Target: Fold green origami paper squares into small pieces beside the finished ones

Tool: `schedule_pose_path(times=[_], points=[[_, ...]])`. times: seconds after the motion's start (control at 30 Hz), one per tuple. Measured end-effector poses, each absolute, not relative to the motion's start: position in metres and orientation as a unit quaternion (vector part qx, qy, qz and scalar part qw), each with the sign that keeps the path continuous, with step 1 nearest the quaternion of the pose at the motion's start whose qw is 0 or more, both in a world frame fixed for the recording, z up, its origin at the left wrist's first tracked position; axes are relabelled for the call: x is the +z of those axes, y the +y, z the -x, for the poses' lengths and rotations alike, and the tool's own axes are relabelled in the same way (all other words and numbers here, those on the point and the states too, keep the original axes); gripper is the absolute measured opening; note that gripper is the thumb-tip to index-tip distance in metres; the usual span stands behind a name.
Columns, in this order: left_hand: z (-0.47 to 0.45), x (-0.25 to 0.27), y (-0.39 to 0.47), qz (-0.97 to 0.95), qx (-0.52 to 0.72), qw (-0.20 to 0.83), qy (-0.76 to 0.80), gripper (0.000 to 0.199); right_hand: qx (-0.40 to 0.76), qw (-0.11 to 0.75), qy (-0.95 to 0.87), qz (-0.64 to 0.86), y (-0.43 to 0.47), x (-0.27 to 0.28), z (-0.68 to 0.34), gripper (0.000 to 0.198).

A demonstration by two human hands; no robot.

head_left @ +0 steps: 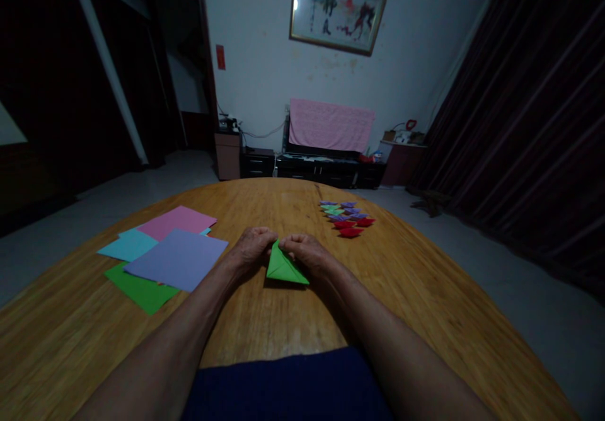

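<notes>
I watch the left hand and right hand pinch green paper; sheets lie toward the table's left edge, boats toward its right.

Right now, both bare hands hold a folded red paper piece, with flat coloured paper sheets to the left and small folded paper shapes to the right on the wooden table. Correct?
Not quite: the head view shows the folded paper piece in the left hand and right hand is green, not red. The rest holds: flat coloured paper sheets left, small folded paper shapes right.
</notes>
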State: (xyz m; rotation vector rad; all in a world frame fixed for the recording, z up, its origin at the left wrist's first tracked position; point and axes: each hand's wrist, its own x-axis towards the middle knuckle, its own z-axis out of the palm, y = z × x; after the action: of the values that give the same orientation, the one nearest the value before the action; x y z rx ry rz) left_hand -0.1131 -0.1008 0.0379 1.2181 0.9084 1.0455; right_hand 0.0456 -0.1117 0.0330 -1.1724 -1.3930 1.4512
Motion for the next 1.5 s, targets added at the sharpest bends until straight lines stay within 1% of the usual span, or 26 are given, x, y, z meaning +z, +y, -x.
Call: schedule_pose_path(times=[0.1,0.27,0.47,0.73,0.9,1.03,1.17,1.33,1.4,1.5], points=[[0.112,0.037,-0.101,-0.524,0.464,0.598,0.392,0.022,0.573,0.394,-0.556,0.455,-0.113,0.033,-0.046,0.023],[0.111,0.038,-0.104,-0.531,0.445,0.598,0.403,0.02,0.571,0.392,-0.546,0.472,-0.115,0.033,-0.046,0.023],[0.111,0.046,-0.109,-0.54,0.44,0.57,0.436,0.019,0.558,0.38,-0.56,0.48,-0.115,0.034,-0.045,0.024],[0.113,0.027,-0.094,-0.543,0.451,0.571,0.419,0.02,0.568,0.403,-0.543,0.469,-0.113,0.026,-0.044,0.021],[0.11,0.029,-0.097,-0.549,0.465,0.566,0.402,0.02,0.553,0.402,-0.549,0.48,-0.115,0.038,-0.042,0.022],[0.106,0.034,-0.101,-0.553,0.48,0.54,0.414,0.019,0.534,0.379,-0.563,0.504,-0.114,0.051,-0.044,0.023],[0.106,0.043,-0.099,-0.57,0.481,0.514,0.425,0.015,0.515,0.377,-0.588,0.496,-0.113,0.056,-0.046,0.029],[0.113,0.069,-0.098,-0.626,0.412,0.458,0.479,0.016,0.505,0.392,-0.597,0.485,-0.123,0.064,-0.044,0.025],[0.116,0.08,-0.104,-0.637,0.395,0.462,0.474,0.018,0.511,0.402,-0.59,0.479,-0.13,0.07,-0.042,0.024],[0.12,0.093,-0.116,-0.644,0.369,0.494,0.453,0.023,0.532,0.414,-0.574,0.465,-0.142,0.079,-0.038,0.023]])
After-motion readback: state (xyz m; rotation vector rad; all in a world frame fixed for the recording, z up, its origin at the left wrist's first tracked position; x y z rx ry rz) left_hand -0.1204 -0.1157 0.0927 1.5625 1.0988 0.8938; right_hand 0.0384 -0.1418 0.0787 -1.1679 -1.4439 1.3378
